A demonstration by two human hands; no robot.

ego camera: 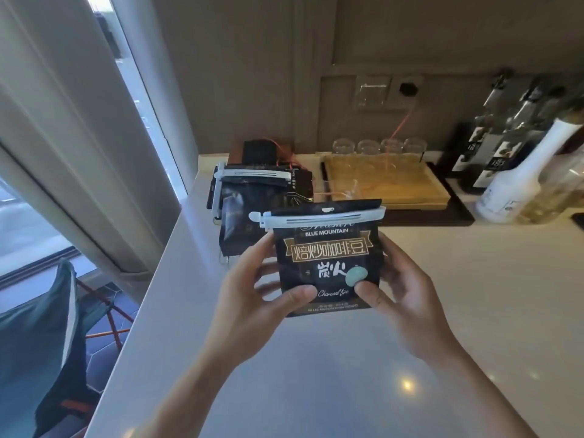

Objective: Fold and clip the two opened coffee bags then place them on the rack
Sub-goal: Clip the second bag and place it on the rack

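I hold a black coffee bag (328,260) upright above the counter, its front print facing me. A pale clip (319,218) runs across its folded top. My left hand (252,295) grips the bag's left edge and my right hand (398,289) grips its right edge, thumbs on the front. Behind it, a second black coffee bag (243,213) leans in a wire rack (223,257) at the counter's far left, with its own pale clip (252,177) across the top.
A wooden tray (385,184) with several glasses (379,147) stands at the back. Bottles (518,178) crowd the back right. A curtain (63,137) and window run along the left, past the pale counter (347,374) edge.
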